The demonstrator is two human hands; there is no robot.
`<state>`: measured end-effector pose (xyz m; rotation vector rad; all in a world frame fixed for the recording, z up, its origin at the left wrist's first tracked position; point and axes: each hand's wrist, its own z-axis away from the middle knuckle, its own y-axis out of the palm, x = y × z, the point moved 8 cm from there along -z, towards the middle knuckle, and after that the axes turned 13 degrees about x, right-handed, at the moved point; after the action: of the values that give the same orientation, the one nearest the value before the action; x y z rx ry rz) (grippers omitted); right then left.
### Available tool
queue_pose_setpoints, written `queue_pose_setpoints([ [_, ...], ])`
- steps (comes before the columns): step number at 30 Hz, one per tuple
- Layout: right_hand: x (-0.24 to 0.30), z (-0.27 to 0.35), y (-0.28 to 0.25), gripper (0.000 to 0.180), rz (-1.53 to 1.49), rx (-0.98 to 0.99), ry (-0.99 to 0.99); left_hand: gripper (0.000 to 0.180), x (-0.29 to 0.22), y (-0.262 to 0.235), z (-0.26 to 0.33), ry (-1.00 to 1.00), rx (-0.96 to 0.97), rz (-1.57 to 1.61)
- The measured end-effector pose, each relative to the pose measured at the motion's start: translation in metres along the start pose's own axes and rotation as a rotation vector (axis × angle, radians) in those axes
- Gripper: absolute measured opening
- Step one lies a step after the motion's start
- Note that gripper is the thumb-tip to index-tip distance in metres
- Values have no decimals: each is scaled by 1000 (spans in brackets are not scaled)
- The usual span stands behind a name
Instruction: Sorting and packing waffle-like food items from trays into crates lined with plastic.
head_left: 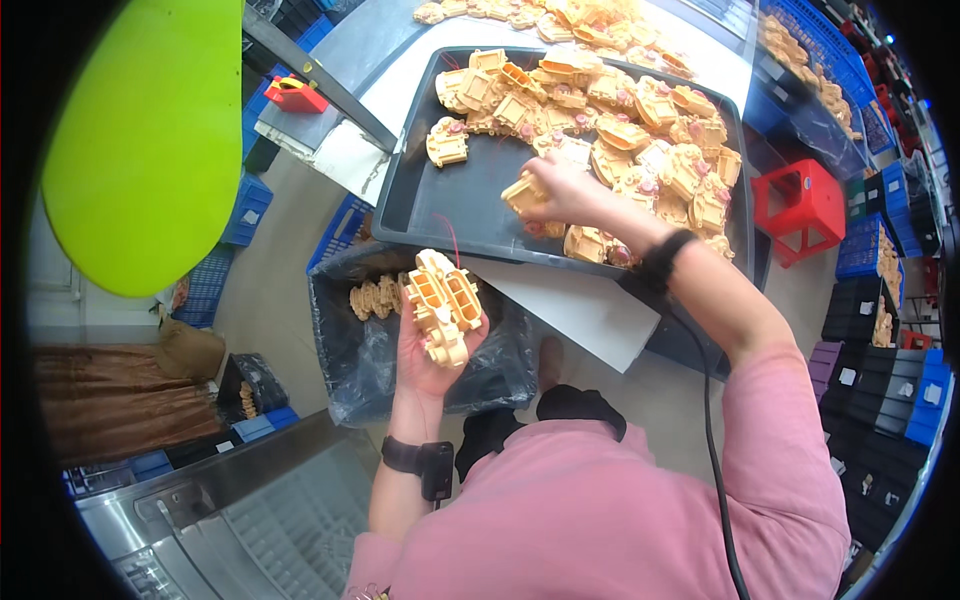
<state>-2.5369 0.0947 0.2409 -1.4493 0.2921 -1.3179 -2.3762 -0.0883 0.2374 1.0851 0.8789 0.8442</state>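
Observation:
My left hand (430, 350) holds a stack of yellow moulded plastic parts (443, 305) upright, above a black plastic bag. My right hand (568, 190) reaches into the black tray (420, 200) and grips one yellow plastic part (524, 193) at the edge of the pile. Many more yellow parts with pink bits (620, 120) fill the far and right side of the tray. Both wrists wear black bands, and a black cable runs down from the right one.
A black-lined bin (370, 340) below the tray holds several yellow parts (375, 297). A white sheet (580, 305) lies under the tray's near edge. A red stool (800, 205), blue crates (245, 210) and black boxes (880, 370) stand around. A grey machine (230, 520) sits lower left.

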Motion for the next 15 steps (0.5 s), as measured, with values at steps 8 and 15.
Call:
queue_pose_setpoints([
  [8,61,86,-24,66,-275,-145,-60,59,28,11,-16,-81,54,-18],
  [15,72,102,1,49,-628,-186,-42,76,40,17,-22,-148,164,-308],
])
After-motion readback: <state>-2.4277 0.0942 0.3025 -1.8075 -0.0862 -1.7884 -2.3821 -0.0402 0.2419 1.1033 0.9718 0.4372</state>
